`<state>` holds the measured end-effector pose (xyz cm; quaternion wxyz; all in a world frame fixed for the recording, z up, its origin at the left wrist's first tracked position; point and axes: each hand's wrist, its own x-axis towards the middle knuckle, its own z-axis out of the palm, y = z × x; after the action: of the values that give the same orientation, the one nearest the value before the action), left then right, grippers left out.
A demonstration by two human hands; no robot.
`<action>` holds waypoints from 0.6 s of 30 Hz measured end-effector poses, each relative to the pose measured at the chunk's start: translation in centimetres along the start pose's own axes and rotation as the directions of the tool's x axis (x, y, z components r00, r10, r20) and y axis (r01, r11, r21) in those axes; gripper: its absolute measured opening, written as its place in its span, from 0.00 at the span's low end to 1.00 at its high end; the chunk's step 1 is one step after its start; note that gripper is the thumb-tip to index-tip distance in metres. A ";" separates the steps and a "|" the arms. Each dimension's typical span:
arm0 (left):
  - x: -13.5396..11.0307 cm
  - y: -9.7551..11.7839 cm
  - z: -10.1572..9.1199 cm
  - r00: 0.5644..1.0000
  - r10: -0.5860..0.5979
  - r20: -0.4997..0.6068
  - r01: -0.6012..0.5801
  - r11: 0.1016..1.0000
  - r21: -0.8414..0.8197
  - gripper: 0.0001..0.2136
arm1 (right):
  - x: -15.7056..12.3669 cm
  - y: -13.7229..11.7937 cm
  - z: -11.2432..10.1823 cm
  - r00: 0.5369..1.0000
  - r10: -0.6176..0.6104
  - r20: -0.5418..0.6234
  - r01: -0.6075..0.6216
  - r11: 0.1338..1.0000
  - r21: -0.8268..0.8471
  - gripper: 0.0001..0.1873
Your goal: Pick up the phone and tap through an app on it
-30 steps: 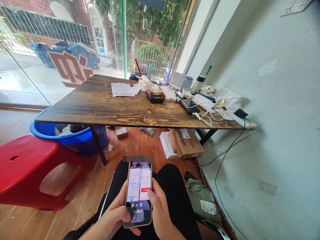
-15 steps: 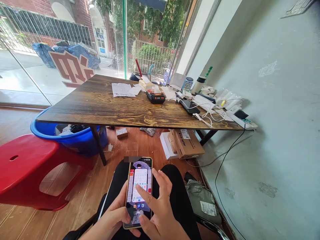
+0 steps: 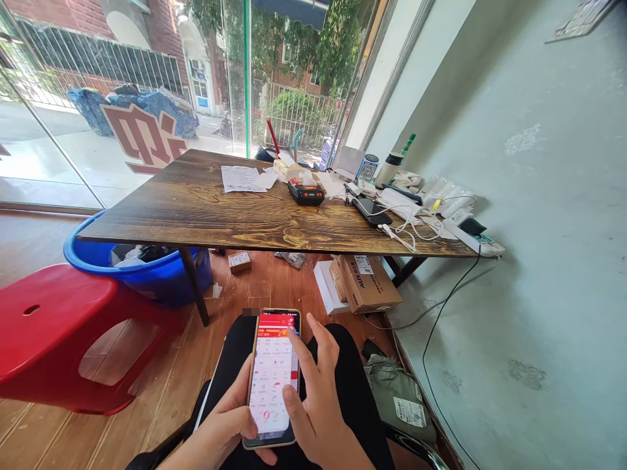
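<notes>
One phone sits at six o'clock, gripped by the left hand; the right hand, fingers spread, thumbs its screen. One stool at nine, one table at twelve.

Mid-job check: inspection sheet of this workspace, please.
Surface: dark wooden table, items along its far right side.
Job's things: smartphone, screen lit, over the lap.
Clutter: papers, label printer, second phone on table; cardboard box, blue tub beneath.
Grips: left hand holds the smartphone; right hand open, thumb on its screen.
Cables: white cables on table; black cable drops to the floor.
Surroundings: red stool left, glass front beyond, pale wall right.
</notes>
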<state>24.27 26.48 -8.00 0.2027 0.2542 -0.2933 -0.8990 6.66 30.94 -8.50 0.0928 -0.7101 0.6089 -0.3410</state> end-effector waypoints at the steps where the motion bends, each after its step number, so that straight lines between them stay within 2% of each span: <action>1: 0.0 -0.1 -0.1 1.000 -0.006 0.007 0.006 1.000 -0.002 0.53 | 0.2 0.0 -0.1 1.000 0.003 -0.004 -0.003 1.000 -0.010 0.30; 4: 0.2 -0.4 -0.6 0.999 -0.018 0.041 0.018 1.000 0.006 0.52 | 0.7 0.0 -0.2 1.000 0.005 -0.003 -0.005 0.999 -0.032 0.30; 9: 0.4 -0.9 -1.1 0.999 -0.029 0.034 0.029 0.999 0.022 0.54 | 1.1 0.1 0.0 0.999 0.047 0.009 -0.047 0.998 -0.030 0.29; 11: 0.3 -0.8 -1.0 0.999 -0.023 0.044 0.022 1.000 0.021 0.53 | 0.9 0.2 0.2 0.998 0.061 -0.030 -0.059 0.997 0.049 0.31; 13: 0.2 -0.6 -0.8 0.999 -0.016 0.047 0.015 1.000 0.019 0.53 | 0.5 0.3 0.6 0.990 0.129 -0.054 -0.115 0.970 0.213 0.35; 15: 0.1 -0.1 -0.3 0.999 -0.025 0.030 0.024 0.999 0.022 0.53 | 0.3 0.3 0.8 0.968 0.249 0.012 -0.228 0.864 0.448 0.35; 18: -0.1 0.5 0.3 0.999 -0.036 0.004 0.036 0.999 0.030 0.54 | 0.1 0.2 0.8 0.906 0.326 0.269 -0.417 0.581 0.699 0.31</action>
<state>24.33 26.28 -7.43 0.1822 0.2606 -0.3027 -0.8985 7.02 30.58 -9.21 0.4767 -0.4837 0.5451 -0.4916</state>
